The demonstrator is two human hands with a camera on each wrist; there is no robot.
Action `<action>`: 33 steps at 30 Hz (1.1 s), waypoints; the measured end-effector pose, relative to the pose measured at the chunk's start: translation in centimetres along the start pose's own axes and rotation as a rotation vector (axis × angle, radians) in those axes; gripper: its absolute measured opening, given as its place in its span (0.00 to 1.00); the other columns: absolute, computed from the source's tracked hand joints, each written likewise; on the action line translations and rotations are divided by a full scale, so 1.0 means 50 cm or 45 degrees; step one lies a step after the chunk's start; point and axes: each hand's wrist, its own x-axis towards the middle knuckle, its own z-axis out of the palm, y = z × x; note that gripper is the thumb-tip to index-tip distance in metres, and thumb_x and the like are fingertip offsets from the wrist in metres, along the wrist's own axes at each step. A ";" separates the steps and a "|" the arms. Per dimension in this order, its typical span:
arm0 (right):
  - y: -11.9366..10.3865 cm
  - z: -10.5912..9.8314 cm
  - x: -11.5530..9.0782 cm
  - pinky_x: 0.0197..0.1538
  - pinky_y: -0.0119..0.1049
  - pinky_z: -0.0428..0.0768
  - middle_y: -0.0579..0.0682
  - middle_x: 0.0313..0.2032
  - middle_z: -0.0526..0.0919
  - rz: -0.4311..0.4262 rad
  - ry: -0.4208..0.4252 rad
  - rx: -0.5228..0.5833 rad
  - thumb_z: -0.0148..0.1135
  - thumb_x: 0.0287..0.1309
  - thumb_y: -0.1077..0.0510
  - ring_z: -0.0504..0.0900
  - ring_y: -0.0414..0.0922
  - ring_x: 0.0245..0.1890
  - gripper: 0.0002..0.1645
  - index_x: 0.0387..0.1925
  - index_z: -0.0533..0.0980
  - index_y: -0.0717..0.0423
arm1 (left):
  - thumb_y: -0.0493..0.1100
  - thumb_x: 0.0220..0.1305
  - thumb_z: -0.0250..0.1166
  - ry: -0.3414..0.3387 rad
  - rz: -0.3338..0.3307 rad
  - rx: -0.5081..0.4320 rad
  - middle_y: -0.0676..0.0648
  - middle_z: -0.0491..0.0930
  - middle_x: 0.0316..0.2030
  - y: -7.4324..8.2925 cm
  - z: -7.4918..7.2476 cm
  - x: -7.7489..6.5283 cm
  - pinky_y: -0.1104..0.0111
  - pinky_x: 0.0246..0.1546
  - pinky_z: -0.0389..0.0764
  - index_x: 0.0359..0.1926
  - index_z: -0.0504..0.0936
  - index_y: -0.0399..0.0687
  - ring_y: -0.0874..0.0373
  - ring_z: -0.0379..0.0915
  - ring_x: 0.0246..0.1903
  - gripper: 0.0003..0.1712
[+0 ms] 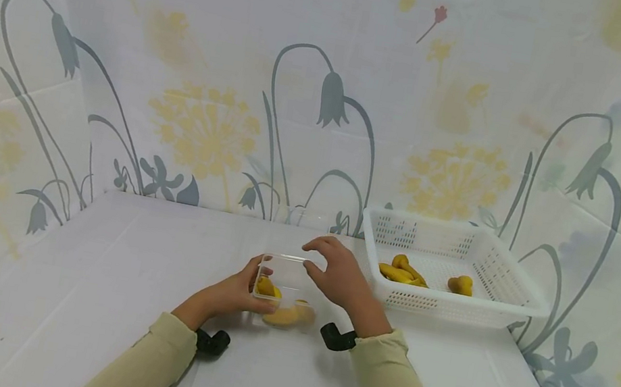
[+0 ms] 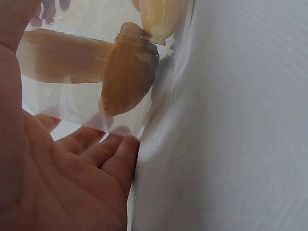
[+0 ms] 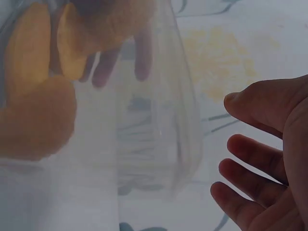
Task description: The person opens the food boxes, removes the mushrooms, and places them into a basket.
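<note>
A clear plastic box (image 1: 280,271) stands on the white table, with brown-capped mushrooms (image 2: 127,72) and yellow pieces (image 2: 161,19) inside, seen through its wall. My left hand (image 1: 237,289) grips the box by its left side, the thumb in front and the fingers behind. In the left wrist view, those fingertips (image 2: 126,147) lie against the lower part of the wall. Over the right side of the box hovers my right hand (image 1: 338,275), its fingers loosely bent and holding nothing. A gap shows between it and the box wall in the right wrist view.
To the right is a white perforated basket (image 1: 452,307) with yellow pieces (image 1: 402,272) and a brownish lump (image 1: 460,285) in it. A faint clear plastic piece (image 1: 301,217) is at the table's back edge. A flower-printed cloth (image 1: 317,153) hangs behind.
</note>
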 end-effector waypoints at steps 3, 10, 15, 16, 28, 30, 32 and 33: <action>-0.009 0.016 0.000 0.57 0.46 0.77 0.51 0.53 0.79 -0.018 -0.034 0.025 0.64 0.61 0.57 0.79 0.50 0.55 0.14 0.49 0.79 0.52 | 0.56 0.52 0.74 0.003 -0.005 -0.005 0.44 0.60 0.71 0.001 0.000 -0.002 0.43 0.67 0.58 0.75 0.42 0.58 0.44 0.60 0.68 0.61; -0.026 0.046 0.000 0.56 0.44 0.78 0.48 0.53 0.80 -0.060 -0.095 0.020 0.64 0.61 0.55 0.79 0.48 0.54 0.14 0.49 0.79 0.49 | 0.57 0.51 0.74 0.007 -0.005 0.008 0.44 0.60 0.71 -0.004 0.000 -0.004 0.43 0.67 0.59 0.75 0.42 0.59 0.43 0.59 0.69 0.61; -0.042 0.058 0.001 0.57 0.45 0.77 0.47 0.53 0.81 -0.085 -0.141 0.033 0.64 0.61 0.54 0.79 0.47 0.55 0.15 0.50 0.79 0.48 | 0.56 0.52 0.74 -0.003 0.011 -0.010 0.43 0.60 0.71 -0.005 0.000 -0.007 0.44 0.68 0.58 0.75 0.41 0.59 0.44 0.57 0.70 0.61; -0.045 0.059 0.001 0.58 0.45 0.77 0.47 0.53 0.81 -0.087 -0.147 0.037 0.64 0.61 0.54 0.79 0.47 0.55 0.15 0.50 0.79 0.48 | 0.56 0.52 0.74 -0.006 0.010 -0.012 0.43 0.59 0.71 -0.005 0.000 -0.007 0.44 0.68 0.58 0.75 0.41 0.60 0.44 0.56 0.71 0.61; -0.053 0.063 0.010 0.59 0.46 0.76 0.48 0.54 0.81 -0.047 -0.271 0.047 0.66 0.60 0.53 0.79 0.48 0.55 0.21 0.54 0.78 0.51 | 0.61 0.50 0.74 -0.006 -0.006 0.009 0.43 0.59 0.71 0.001 -0.002 -0.007 0.42 0.67 0.58 0.76 0.39 0.61 0.43 0.55 0.71 0.65; -0.055 0.063 0.015 0.58 0.46 0.77 0.49 0.54 0.82 -0.036 -0.326 0.060 0.66 0.59 0.53 0.79 0.48 0.55 0.21 0.55 0.78 0.51 | 0.62 0.49 0.74 -0.004 -0.012 0.020 0.43 0.59 0.71 0.001 -0.003 -0.007 0.42 0.67 0.58 0.76 0.39 0.62 0.43 0.56 0.71 0.65; -0.056 0.063 0.021 0.57 0.45 0.77 0.49 0.53 0.83 -0.016 -0.386 0.088 0.67 0.59 0.53 0.79 0.48 0.55 0.20 0.53 0.79 0.50 | 0.63 0.48 0.74 0.000 -0.009 0.034 0.43 0.59 0.71 0.001 -0.005 -0.007 0.41 0.67 0.58 0.76 0.39 0.63 0.43 0.57 0.70 0.65; -0.057 0.064 0.024 0.57 0.45 0.77 0.49 0.52 0.83 -0.006 -0.415 0.101 0.67 0.59 0.52 0.80 0.48 0.55 0.19 0.52 0.79 0.50 | 0.63 0.48 0.74 -0.001 -0.006 0.038 0.43 0.59 0.72 0.001 -0.005 -0.007 0.41 0.67 0.58 0.76 0.39 0.63 0.44 0.57 0.70 0.65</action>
